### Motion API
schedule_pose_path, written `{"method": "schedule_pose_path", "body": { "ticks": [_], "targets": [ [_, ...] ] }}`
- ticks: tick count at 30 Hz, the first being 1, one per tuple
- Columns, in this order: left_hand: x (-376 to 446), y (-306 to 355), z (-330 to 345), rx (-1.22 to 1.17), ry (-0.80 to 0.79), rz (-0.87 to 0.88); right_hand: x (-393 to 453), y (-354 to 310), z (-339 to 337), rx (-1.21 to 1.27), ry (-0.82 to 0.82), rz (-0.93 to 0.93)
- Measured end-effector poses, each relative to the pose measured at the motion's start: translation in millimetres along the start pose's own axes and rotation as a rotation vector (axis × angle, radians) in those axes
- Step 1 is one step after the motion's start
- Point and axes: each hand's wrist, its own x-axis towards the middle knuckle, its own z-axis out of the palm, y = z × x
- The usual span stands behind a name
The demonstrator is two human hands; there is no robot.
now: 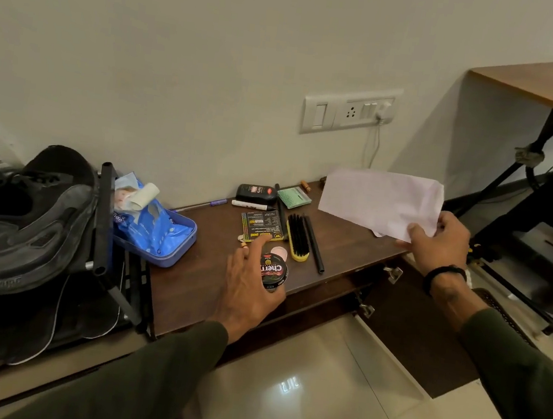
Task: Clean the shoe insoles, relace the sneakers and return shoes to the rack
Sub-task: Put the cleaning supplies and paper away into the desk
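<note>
Dark olive sleeves [132,375]; black band [444,275] on right wrist

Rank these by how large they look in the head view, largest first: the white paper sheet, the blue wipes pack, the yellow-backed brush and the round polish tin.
1. white paper sheet
2. blue wipes pack
3. yellow-backed brush
4. round polish tin, partly hidden by the left hand, so its place against the brush is unsure.
</note>
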Motion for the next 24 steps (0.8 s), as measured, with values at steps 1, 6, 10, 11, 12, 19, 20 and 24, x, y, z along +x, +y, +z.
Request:
{"method": "schedule_pose_path", "body": {
  "ticks": [1, 6, 10, 11, 12, 19, 20, 24],
  "targets": [
    [-3, 0, 0, -0.001, -0.002, 0.016, -2, 4, -5, 0.050, 0.013, 0.031],
    [-27, -2, 3, -0.014, -0.061, 0.081, -18, 24, -34, 0.542, 0.049, 0.360],
    [-60, -1, 9, 0.045, -0.089, 0.119, -50, 50, -62, 0.840, 0.038, 0.592],
    [-70, -3, 11, 0.095, -0.101, 0.135, -66, 62, -68, 0.846, 0.016, 0.643],
    [-80, -5, 14, 0.135, -0.118, 0.144, -84, 74, -75, 0.846, -0.010, 0.691],
    [-118, -45, 34, 0.356, -0.327, 0.019, -188, 160, -100, 0.830, -0.107, 0.994],
    [-118, -51, 37, 0.378, -0.335, 0.001, -198, 170, -98, 0.838, -0.096, 1.041],
    [-112, -69, 45, 0.389, -0.328, -0.117, -222, 202, -73, 0.791, -0.083, 1.168]
  ]
}}
